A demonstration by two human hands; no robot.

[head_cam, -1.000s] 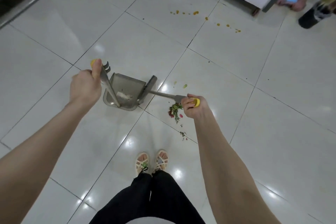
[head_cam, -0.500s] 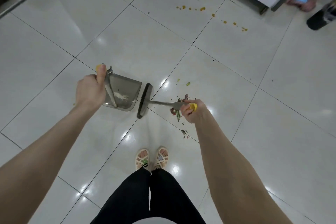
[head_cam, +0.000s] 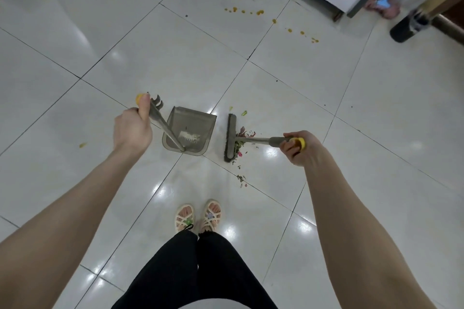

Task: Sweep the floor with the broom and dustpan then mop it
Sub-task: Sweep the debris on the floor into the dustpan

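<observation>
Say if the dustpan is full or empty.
Nearly empty: only a pale patch inside the dustpan; the debris lies outside, beside the broom.

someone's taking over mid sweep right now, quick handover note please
Left hand: grips the handle of the grey translucent plastic dustpan, which sits on the white tiled floor.
Right hand: grips the metal-handled dark broom, head down just right of the pan, apart from it.
Done: green and pink scraps piled on the handle side of the broom head, not in the pan.
Left: sweep in that pile, the stray scraps nearer the feet and the orange spots farther out, then mop.
</observation>
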